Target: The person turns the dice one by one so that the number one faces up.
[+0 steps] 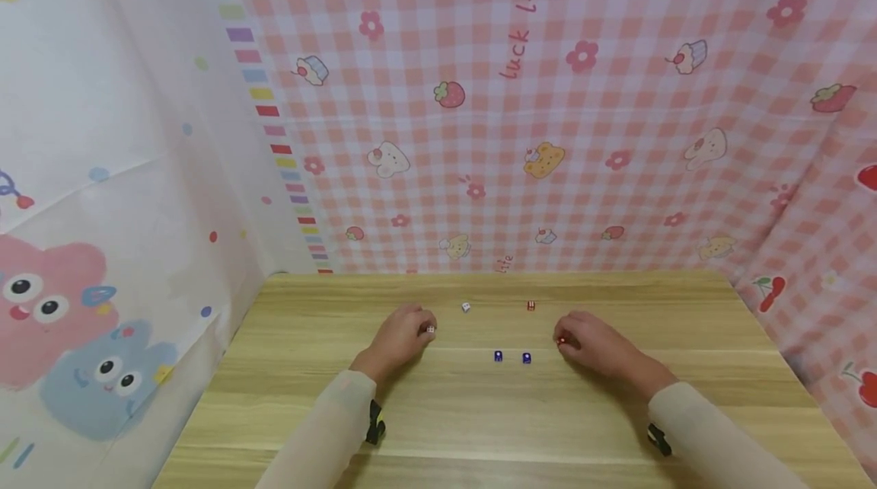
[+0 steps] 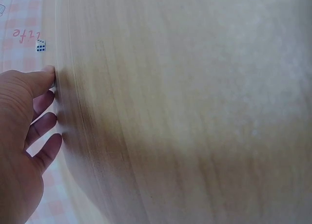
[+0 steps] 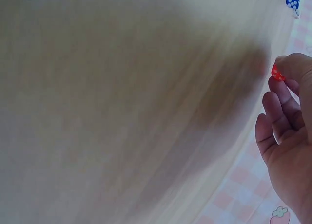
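Note:
Near the left of the table's middle my left hand (image 1: pixel 403 335) pinches a white die (image 1: pixel 430 329) at the fingertips; the thumb mostly hides it in the left wrist view. Another white die (image 1: pixel 466 307) lies just beyond, its blue pips visible in the left wrist view. Over on the right, my right hand (image 1: pixel 597 344) holds a red die (image 3: pixel 277 73) between thumb and index finger, low over the wood. Farther back sits a second red die (image 1: pixel 530 306). Between the hands, two blue dice rest side by side, a left one (image 1: pixel 498 356) and a right one (image 1: pixel 527 358).
The wooden table (image 1: pixel 479 428) reaches back to a pink checked cloth (image 1: pixel 425 123) hanging behind it. A white patterned cloth (image 1: pixel 123 93) hangs on the left side, and more pink cloth on the right. Dark straps or clips show at both wrists.

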Motion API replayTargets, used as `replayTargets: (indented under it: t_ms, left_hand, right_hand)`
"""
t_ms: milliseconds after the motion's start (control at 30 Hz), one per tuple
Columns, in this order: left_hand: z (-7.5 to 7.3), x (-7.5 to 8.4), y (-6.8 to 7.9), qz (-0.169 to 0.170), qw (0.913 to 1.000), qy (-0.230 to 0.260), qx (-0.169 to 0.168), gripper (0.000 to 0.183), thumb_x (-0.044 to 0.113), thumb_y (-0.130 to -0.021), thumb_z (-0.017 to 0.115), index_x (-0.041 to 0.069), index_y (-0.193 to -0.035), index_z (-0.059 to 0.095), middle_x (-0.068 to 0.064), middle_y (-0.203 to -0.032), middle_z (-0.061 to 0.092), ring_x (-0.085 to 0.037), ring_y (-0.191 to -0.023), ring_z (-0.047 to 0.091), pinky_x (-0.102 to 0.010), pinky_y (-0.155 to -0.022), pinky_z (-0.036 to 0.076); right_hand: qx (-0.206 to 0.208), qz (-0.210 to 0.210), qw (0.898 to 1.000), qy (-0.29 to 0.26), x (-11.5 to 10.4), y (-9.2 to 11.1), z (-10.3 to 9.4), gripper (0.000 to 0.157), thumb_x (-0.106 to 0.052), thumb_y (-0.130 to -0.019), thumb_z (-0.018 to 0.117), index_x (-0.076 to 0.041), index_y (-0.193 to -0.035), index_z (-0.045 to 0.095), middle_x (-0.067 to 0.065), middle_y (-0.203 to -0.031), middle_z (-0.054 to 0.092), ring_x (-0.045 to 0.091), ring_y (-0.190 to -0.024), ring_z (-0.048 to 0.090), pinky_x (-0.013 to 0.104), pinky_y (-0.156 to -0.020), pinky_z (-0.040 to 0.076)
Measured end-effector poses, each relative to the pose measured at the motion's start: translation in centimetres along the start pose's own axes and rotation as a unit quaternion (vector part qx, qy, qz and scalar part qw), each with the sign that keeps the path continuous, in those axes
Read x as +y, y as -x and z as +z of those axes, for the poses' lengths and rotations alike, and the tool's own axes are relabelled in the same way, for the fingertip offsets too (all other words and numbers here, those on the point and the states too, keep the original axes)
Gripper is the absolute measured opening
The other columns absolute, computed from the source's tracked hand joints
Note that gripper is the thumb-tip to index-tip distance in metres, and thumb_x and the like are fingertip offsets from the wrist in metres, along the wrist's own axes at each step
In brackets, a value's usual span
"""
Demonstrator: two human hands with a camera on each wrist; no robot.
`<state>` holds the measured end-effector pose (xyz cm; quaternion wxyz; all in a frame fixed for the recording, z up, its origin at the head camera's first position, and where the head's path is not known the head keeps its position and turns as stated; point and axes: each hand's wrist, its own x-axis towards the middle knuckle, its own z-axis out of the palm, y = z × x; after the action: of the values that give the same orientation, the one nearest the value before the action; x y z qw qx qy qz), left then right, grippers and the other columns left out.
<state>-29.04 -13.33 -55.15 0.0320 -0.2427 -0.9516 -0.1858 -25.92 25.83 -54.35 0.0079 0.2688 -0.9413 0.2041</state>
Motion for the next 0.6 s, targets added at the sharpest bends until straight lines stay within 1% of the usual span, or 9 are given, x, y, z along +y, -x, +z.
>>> replayTargets:
  t_ms: [100, 233, 333, 433, 600]
  left_hand:
    - [0.0, 0.0, 0.0, -0.001, 1.0, 0.002, 0.0, 0.006, 0.02, -0.093, 0.077, 0.017, -0.094, 0.072, 0.006, -0.087, 0.057, -0.013, -0.085, 0.05, -0.033, -0.078, 0.047]
    - [-0.1, 0.0, 0.0, -0.002, 1.0, 0.005, -0.002, 0.006, 0.02, -0.094, 0.077, 0.017, -0.095, 0.072, 0.006, -0.088, 0.058, -0.013, -0.086, 0.051, -0.033, -0.078, 0.047]
    - [-0.1, 0.0, 0.0, -0.002, 1.0, 0.006, -0.002, 0.006, 0.02, -0.094, 0.077, 0.017, -0.094, 0.071, 0.006, -0.087, 0.057, -0.013, -0.085, 0.05, -0.033, -0.077, 0.046]
    - [-0.1, 0.0, 0.0, -0.002, 1.0, 0.008, -0.005, 0.007, 0.02, -0.094, 0.077, 0.017, -0.093, 0.071, 0.006, -0.085, 0.055, -0.014, -0.084, 0.049, -0.033, -0.077, 0.045]
    - [-0.1, 0.1, -0.1, -0.004, 1.0, 0.005, -0.006, 0.006, 0.02, -0.094, 0.077, 0.017, -0.094, 0.072, 0.006, -0.088, 0.058, -0.013, -0.086, 0.051, -0.033, -0.078, 0.047]
  right_hand:
    - [-0.011, -0.002, 1.0, -0.007, -0.5, 0.1, 0.0, 0.01, -0.012, -0.092, 0.076, -0.017, -0.095, 0.068, -0.009, -0.089, 0.058, 0.007, -0.084, 0.051, 0.031, -0.076, 0.05]
    - [-0.009, -0.015, 1.0, 0.005, -1.1, 0.4, 0.3, 0.012, -0.014, -0.091, 0.077, -0.02, -0.094, 0.067, -0.011, -0.09, 0.057, 0.006, -0.085, 0.052, 0.029, -0.076, 0.051]
    - [-0.009, -0.03, 0.999, 0.011, -1.5, 0.7, 0.5, 0.013, -0.014, -0.091, 0.077, -0.02, -0.095, 0.067, -0.012, -0.09, 0.058, 0.006, -0.086, 0.053, 0.03, -0.077, 0.052]
    - [-0.017, -0.036, 0.999, 0.01, -1.7, 0.8, 0.6, 0.012, -0.014, -0.092, 0.076, -0.019, -0.096, 0.067, -0.011, -0.091, 0.058, 0.006, -0.085, 0.052, 0.031, -0.077, 0.052]
    - [-0.022, -0.032, 0.999, 0.018, -2.1, 1.0, 0.9, 0.011, -0.014, -0.093, 0.076, -0.019, -0.098, 0.067, -0.011, -0.092, 0.055, 0.006, -0.086, 0.049, 0.028, -0.075, 0.049]
